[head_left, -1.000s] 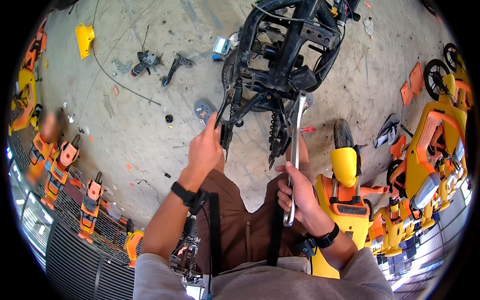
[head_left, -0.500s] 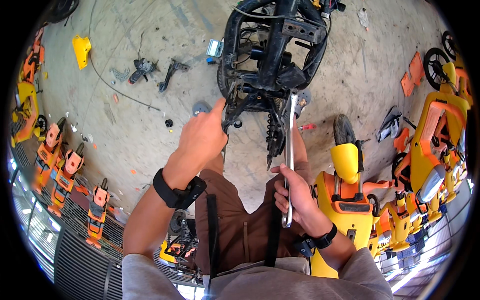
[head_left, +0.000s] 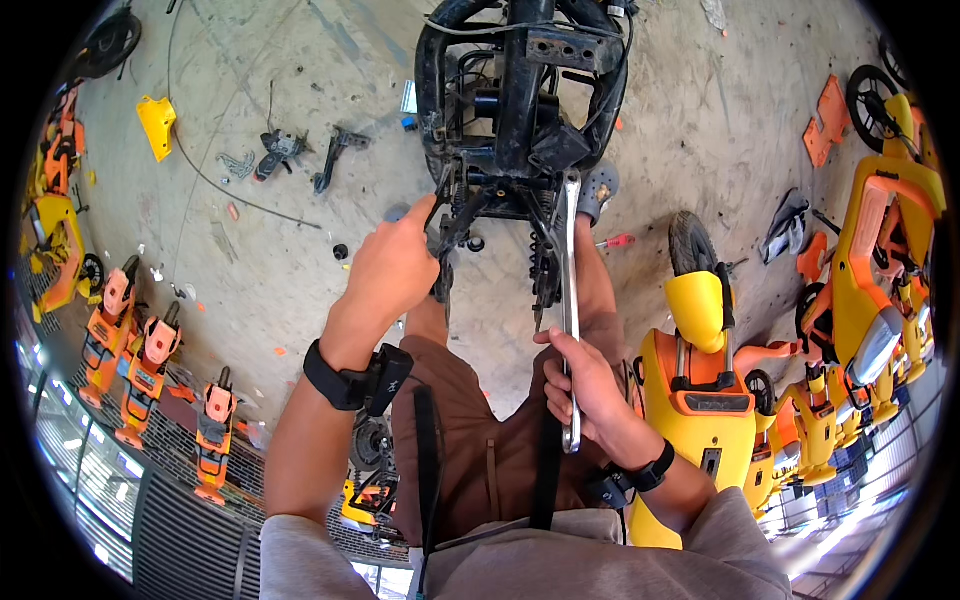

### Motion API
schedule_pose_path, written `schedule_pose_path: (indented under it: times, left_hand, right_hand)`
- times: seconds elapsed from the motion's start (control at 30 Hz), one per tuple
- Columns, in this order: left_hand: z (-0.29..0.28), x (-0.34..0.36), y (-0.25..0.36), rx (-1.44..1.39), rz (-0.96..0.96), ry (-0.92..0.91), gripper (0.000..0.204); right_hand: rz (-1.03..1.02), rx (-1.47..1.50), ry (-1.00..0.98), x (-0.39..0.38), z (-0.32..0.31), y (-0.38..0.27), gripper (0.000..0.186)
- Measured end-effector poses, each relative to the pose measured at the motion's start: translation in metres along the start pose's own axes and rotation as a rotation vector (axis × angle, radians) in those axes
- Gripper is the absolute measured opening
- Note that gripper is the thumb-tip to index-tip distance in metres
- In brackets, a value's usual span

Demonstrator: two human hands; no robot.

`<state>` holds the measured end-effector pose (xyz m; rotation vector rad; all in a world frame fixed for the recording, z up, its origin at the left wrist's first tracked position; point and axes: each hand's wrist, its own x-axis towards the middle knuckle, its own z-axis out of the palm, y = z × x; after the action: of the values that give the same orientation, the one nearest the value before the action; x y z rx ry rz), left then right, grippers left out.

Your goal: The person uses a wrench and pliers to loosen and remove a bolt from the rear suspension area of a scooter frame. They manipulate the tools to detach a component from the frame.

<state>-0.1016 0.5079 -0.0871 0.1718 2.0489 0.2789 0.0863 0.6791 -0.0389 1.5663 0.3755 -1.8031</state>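
A long silver wrench (head_left: 571,290) runs from my right hand (head_left: 588,388) up to the right side of a black vehicle frame (head_left: 518,110). My right fingers are wrapped round its near part, and its far end meets the frame beside the cross-piece. My left hand (head_left: 395,268) is closed at the frame's left side, its index finger reaching along a dark part there. What lies inside those fingers is hidden. Two black coil springs hang at the frame's rear, and the right spring (head_left: 541,262) is close to the wrench.
Yellow and orange scooters (head_left: 690,420) stand close on my right, more line the left. On the floor lie a red-handled screwdriver (head_left: 617,241), a black bracket (head_left: 338,158), a yellow panel (head_left: 156,127) and a cable (head_left: 240,203). My shoe (head_left: 598,188) is beside the frame.
The frame and both hands sit slightly further left in view, as the whole view has shifted. My right hand still grips the wrench, and the left stays at the frame's left side.
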Motion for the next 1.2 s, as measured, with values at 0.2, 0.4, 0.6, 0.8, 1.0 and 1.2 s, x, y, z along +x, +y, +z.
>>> schedule_pose_path:
  times: [0.2, 0.4, 0.6, 0.8, 1.0, 1.2]
  left_hand:
    - [0.014, 0.019, -0.004, 0.053, 0.04, 0.016, 0.056]
    - [0.014, 0.03, 0.018, 0.11, 0.038, -0.037, 0.04]
    - [0.112, 0.009, -0.017, -0.008, -0.066, 0.173, 0.082]
    - [0.183, 0.025, -0.048, 0.059, -0.071, 0.415, 0.091]
    - [0.151, 0.003, -0.059, -0.173, 0.086, 0.336, 0.08]
    - [0.134, -0.018, -0.089, -0.444, 0.106, 0.46, 0.061]
  right_hand:
    - [0.002, -0.002, 0.005, 0.001, 0.001, -0.001, 0.034]
    - [-0.009, -0.012, 0.018, 0.005, 0.006, 0.005, 0.033]
    - [-0.008, -0.021, 0.057, 0.003, 0.018, 0.001, 0.032]
    - [0.04, 0.053, 0.064, -0.003, 0.035, 0.002, 0.033]
    - [0.003, 0.034, 0.083, 0.001, 0.039, 0.005, 0.033]
    - [0.002, 0.003, 0.044, 0.0, 0.025, 0.004, 0.033]
